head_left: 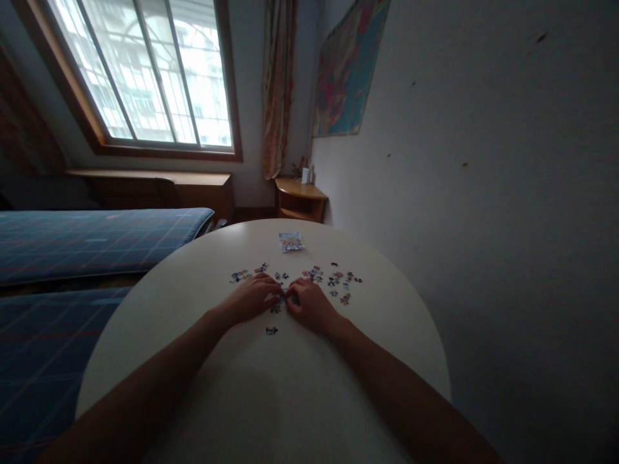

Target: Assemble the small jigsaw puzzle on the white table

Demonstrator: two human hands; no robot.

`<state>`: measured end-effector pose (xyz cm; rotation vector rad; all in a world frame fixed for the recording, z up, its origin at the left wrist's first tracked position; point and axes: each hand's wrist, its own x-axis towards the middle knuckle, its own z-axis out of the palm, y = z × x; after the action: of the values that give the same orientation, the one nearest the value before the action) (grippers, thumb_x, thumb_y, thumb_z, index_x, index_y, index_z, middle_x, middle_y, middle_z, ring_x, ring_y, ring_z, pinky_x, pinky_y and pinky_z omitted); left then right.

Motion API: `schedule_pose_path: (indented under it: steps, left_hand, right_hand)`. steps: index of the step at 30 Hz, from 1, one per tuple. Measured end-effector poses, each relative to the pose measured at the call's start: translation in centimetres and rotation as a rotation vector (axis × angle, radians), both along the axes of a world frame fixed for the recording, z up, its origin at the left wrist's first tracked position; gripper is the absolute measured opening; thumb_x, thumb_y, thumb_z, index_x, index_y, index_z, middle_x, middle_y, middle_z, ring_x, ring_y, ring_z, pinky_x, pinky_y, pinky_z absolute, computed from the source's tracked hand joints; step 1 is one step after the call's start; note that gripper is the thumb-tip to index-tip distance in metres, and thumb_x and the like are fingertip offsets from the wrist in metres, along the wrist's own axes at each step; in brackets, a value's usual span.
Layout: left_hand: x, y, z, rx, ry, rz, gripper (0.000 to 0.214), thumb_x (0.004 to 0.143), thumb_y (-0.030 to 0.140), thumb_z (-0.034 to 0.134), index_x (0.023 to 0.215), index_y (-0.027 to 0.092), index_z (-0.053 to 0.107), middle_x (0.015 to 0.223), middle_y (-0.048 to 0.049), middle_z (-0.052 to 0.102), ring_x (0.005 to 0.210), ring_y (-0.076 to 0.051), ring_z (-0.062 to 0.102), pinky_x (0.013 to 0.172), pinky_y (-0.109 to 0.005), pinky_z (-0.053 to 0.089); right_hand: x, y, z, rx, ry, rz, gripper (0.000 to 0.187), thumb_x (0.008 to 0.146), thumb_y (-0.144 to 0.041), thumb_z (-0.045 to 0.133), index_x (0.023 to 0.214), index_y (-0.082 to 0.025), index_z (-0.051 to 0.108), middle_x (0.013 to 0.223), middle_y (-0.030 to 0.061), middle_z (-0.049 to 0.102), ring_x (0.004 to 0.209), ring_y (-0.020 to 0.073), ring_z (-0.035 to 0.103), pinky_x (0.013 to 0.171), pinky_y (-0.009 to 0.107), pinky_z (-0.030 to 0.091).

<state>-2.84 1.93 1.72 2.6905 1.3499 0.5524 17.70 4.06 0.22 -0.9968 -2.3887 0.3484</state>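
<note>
Both my hands rest on a round white table among scattered small jigsaw pieces. My left hand and my right hand meet fingertip to fingertip, each with fingers curled in a pinch on small puzzle pieces between them. One loose piece lies alone nearer to me. More pieces lie left of my left hand. A small printed picture card lies farther back on the table.
A bed with a blue plaid cover stands to the left. A wooden corner shelf sits beyond the table under a curtain. The wall on the right carries a map. A barred window is at the back.
</note>
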Motion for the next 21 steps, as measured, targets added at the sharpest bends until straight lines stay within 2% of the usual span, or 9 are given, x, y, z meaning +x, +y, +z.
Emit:
schedule_pose_path:
  steps: [5,11,16,21]
  left_hand:
    - [-0.02,-0.11,0.37,0.047,0.089,-0.096,0.019,0.093,0.022,0.055,0.095,0.024,0.074,0.099,-0.0037,0.075,0.103,-0.021,0.063,0.096,-0.035,0.044]
    - [-0.24,-0.36,0.54,0.072,0.108,-0.129,0.02,0.093,0.024,0.056,0.099,0.026,0.075,0.107,-0.0045,0.074,0.104,-0.021,0.065,0.097,-0.036,0.045]
    - [-0.44,-0.51,0.54,0.024,0.099,-0.079,0.018,0.089,0.03,0.065,0.104,0.025,0.074,0.112,-0.0046,0.073,0.106,-0.023,0.065,0.096,-0.038,0.046]
    - [-0.9,-0.63,0.96,0.006,0.101,-0.09,0.011,0.086,0.024,0.066,0.092,0.025,0.075,0.115,-0.0042,0.072,0.109,-0.023,0.064,0.098,-0.037,0.046]
  right_hand:
    - [0.09,-0.2,0.28,-0.027,0.035,0.017,0.01,0.08,-0.015,0.064,0.089,-0.015,0.07,0.098,0.008,0.066,0.097,0.0179,0.059,0.092,0.031,0.044]
    - [0.39,-0.12,0.05,-0.029,0.062,0.036,0.009,0.082,-0.017,0.065,0.09,-0.015,0.07,0.099,0.0083,0.066,0.099,0.0181,0.058,0.093,0.031,0.044]
    - [0.5,-0.17,0.26,-0.044,0.06,0.025,0.01,0.082,-0.017,0.065,0.09,-0.015,0.071,0.1,0.0085,0.066,0.1,0.0187,0.058,0.095,0.031,0.044]
    - [0.58,-0.28,0.37,-0.007,0.007,0.043,0.011,0.082,-0.015,0.063,0.089,-0.016,0.071,0.101,0.0082,0.066,0.099,0.018,0.059,0.093,0.03,0.045]
